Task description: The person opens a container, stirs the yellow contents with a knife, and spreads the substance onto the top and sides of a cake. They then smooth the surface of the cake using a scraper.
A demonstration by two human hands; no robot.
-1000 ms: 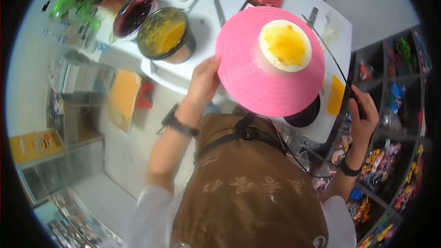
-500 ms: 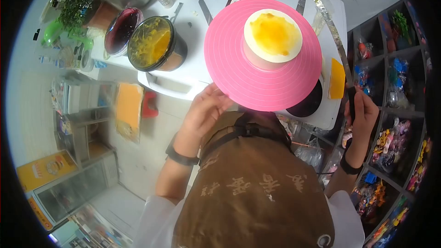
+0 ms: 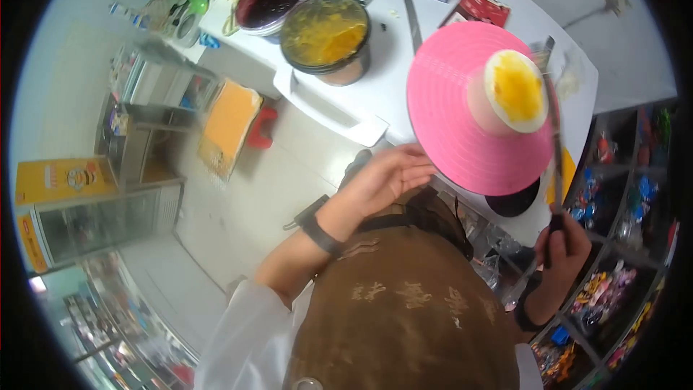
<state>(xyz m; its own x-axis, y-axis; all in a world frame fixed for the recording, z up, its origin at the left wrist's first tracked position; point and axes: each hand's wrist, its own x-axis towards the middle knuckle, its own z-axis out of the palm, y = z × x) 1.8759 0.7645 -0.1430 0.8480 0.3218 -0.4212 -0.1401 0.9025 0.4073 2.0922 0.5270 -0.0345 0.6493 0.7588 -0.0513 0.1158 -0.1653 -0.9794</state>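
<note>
A small round cake point(image 3: 480, 105) with cream-coloured sides stands on a pink cake turntable point(image 3: 447, 123). Yellow fruit filling point(image 3: 517, 88) covers most of its top, inside a pale rim. My right hand point(image 3: 567, 245) is wrapped round the dark handle of a long palette knife point(image 3: 556, 152). Its blade points away from me and runs up along the cake's right side, overlapping the turntable's edge. At the turntable's near left rim is my left hand point(image 3: 393, 179), fingers stretched out and holding nothing.
A tub of yellow filling point(image 3: 325, 36) and a tub of dark red filling point(image 3: 274, 1) stand on the white table point(image 3: 390, 87) at left. Another metal blade point(image 3: 413, 22) and a red packet point(image 3: 478, 11) lie behind the turntable. Shelves of toys point(image 3: 613, 195) border the right.
The view has swung, shifting the table and turntable rightward. My right hand has brought the palette knife's blade in from the far right to the cake's side. My left hand's fingers have straightened.
</note>
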